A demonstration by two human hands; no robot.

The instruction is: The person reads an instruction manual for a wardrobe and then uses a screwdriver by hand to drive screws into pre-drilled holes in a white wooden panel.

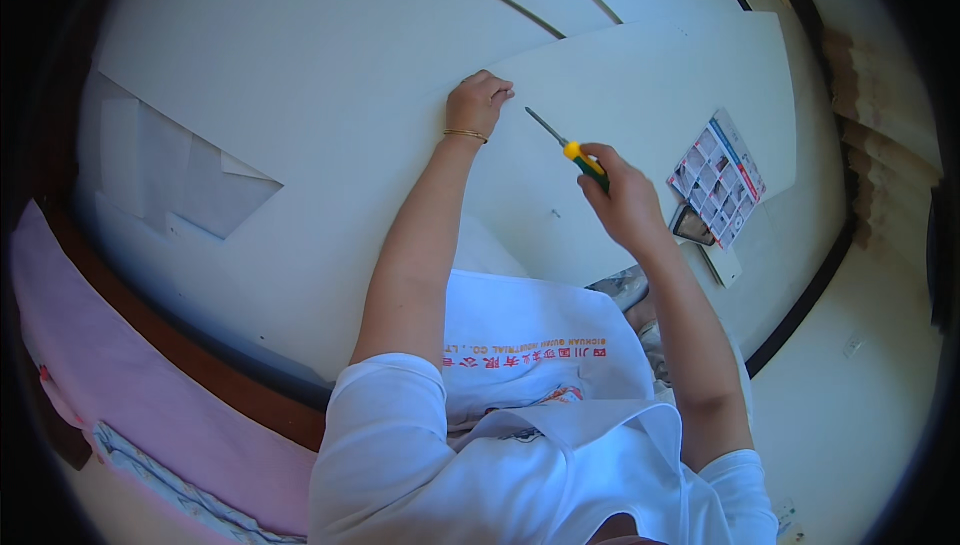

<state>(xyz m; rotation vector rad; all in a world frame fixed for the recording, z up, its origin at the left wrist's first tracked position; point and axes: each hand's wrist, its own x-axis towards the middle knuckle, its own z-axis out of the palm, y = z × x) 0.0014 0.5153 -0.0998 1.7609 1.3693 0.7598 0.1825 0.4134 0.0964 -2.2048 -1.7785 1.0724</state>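
Observation:
My right hand (628, 203) is wrapped round the yellow and green handle of a screwdriver (573, 152). Its metal shaft points up and to the left, toward my left hand (478, 105). That hand is pinched over a large white panel (640, 85), thumb and fingertips together. Something tiny and pale may be between the fingertips, but it is too small to name. A gap separates the screwdriver's tip from the pinched fingers. Nearer to me, a small dark speck or fitting (556, 213) shows on the panel.
Right of my right hand, a printed leaflet (718, 180) lies partly over a dark flat device (694, 225). A thin pale object (722, 265) sits below. Grey-white folded sheets (150, 165) lie at the left. A pink-covered surface (150, 385) is at lower left, a curtain (885, 135) far right.

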